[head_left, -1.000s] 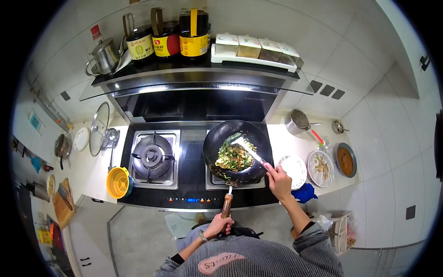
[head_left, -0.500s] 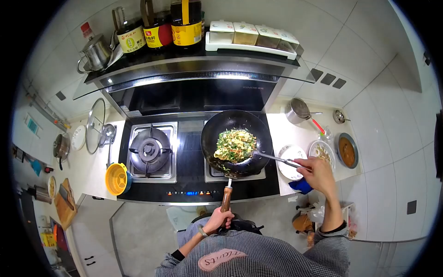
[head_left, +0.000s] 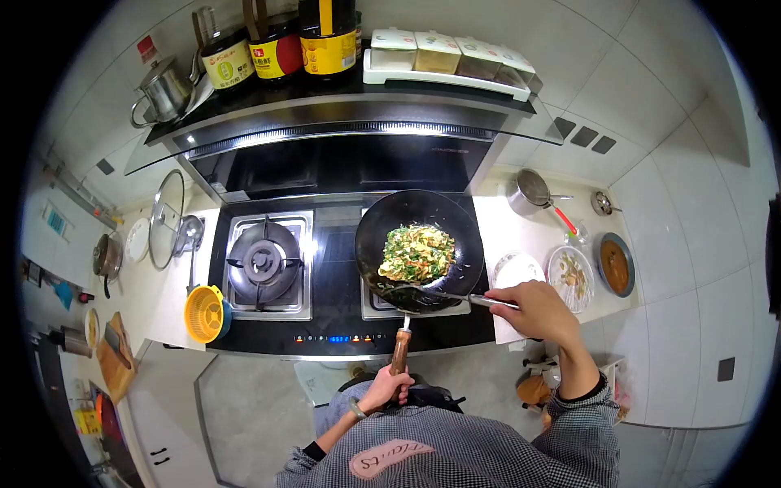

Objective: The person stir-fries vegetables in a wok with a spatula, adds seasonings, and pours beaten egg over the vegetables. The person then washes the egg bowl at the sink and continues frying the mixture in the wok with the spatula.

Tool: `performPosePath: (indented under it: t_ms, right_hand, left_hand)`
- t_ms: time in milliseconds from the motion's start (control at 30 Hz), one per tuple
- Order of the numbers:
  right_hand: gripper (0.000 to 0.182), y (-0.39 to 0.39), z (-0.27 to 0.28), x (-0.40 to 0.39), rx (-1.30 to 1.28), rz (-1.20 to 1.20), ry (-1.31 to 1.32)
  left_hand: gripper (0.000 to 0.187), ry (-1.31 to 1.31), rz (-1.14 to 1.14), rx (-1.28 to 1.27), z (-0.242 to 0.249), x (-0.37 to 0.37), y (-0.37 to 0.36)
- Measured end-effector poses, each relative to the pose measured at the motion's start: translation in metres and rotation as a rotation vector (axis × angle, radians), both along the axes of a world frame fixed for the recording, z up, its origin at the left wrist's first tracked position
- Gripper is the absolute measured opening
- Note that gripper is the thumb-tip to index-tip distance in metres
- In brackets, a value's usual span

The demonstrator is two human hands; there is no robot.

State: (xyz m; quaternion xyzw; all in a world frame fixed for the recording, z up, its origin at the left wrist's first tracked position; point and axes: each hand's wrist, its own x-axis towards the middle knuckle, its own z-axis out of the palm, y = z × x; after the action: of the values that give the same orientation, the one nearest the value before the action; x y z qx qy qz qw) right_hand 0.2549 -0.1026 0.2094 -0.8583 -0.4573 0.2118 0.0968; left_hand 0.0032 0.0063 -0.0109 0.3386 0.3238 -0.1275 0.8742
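A black wok [head_left: 464,224] sits on the right burner, with a mix of chopped greens and yellow egg-like pieces [head_left: 416,253] inside. My left hand [head_left: 386,389] is wrapped around its wooden handle [head_left: 400,350], close to my body. In my right hand [head_left: 541,311] is the grey handle of a metal spatula [head_left: 480,299]. The spatula's blade end lies low in the wok, at the near side of the food, and is partly hard to make out.
Left of the wok is a bare burner [head_left: 264,262], then a yellow strainer basket [head_left: 205,315], a ladle [head_left: 192,236] and a glass lid [head_left: 167,218]. On the right counter are plates [head_left: 571,279], a bowl of brown sauce [head_left: 616,264] and a small pot [head_left: 530,192]. Sauce bottles [head_left: 327,45] line the hood shelf.
My right hand has moved slightly left and lower, and the spatula's end has shifted from the food's right side to its near side. The left hand keeps its grip.
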Motion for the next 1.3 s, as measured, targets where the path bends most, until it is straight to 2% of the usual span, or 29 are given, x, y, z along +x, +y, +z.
performPosePath:
  t_ms: [67,133,200,333,400,467,533,700,767,967,1033,1133,1200,1300]
  right_hand:
    - [0.027,0.003,0.003,0.0,-0.025,0.046,0.058]
    - [0.026,0.011,-0.035,0.002,0.022,0.046,0.025]
    - [0.026,0.023,-0.061,0.007,0.06,-0.052,0.126]
    - [0.026,0.013,-0.093,0.022,0.025,-0.173,0.146]
    - [0.029,-0.003,-0.102,0.031,0.079,-0.267,0.283]
    - [0.029,-0.022,-0.096,0.047,0.062,-0.334,0.559]
    - [0.028,-0.035,-0.077,0.054,0.081,-0.447,0.658]
    - [0.019,-0.05,-0.035,0.065,0.005,-0.549,0.77]
    - [0.03,-0.046,-0.02,0.066,0.006,-0.64,0.907]
    - [0.029,-0.016,0.006,0.069,-0.204,-0.686,1.011]
    - [0.019,-0.004,0.004,0.07,-0.297,-0.663,0.994]
    - [0.015,0.012,-0.007,0.071,-0.399,-0.658,1.001]
    - [0.015,0.019,-0.013,0.062,-0.414,-0.649,1.006]
    - [0.015,0.01,-0.049,0.053,-0.337,-0.771,1.107]
  left_hand:
    - [0.021,-0.003,-0.001,0.002,-0.001,-0.001,0.0]
    - [0.021,-0.011,-0.013,0.005,-0.005,-0.001,-0.001]
    - [0.021,-0.017,-0.012,0.013,-0.008,0.0,-0.001]
    - [0.021,-0.014,-0.016,0.01,-0.004,-0.002,0.0]
    - [0.022,-0.027,-0.016,0.022,-0.003,-0.001,0.001]
    - [0.022,-0.031,-0.009,0.026,-0.001,-0.002,0.001]
    - [0.022,-0.037,-0.011,0.033,0.0,-0.002,0.002]
    - [0.021,-0.061,-0.005,0.016,-0.006,-0.002,-0.001]
    - [0.021,-0.068,0.004,0.008,-0.006,-0.002,-0.001]
    - [0.02,-0.083,0.038,-0.011,-0.007,-0.003,-0.002]
    - [0.02,-0.085,0.048,-0.017,-0.008,-0.003,-0.003]
    - [0.02,-0.059,0.055,-0.017,-0.008,-0.002,-0.003]
    - [0.017,-0.066,0.051,-0.007,-0.005,-0.003,-0.001]
    - [0.016,-0.061,0.049,-0.001,-0.006,-0.003,-0.002]
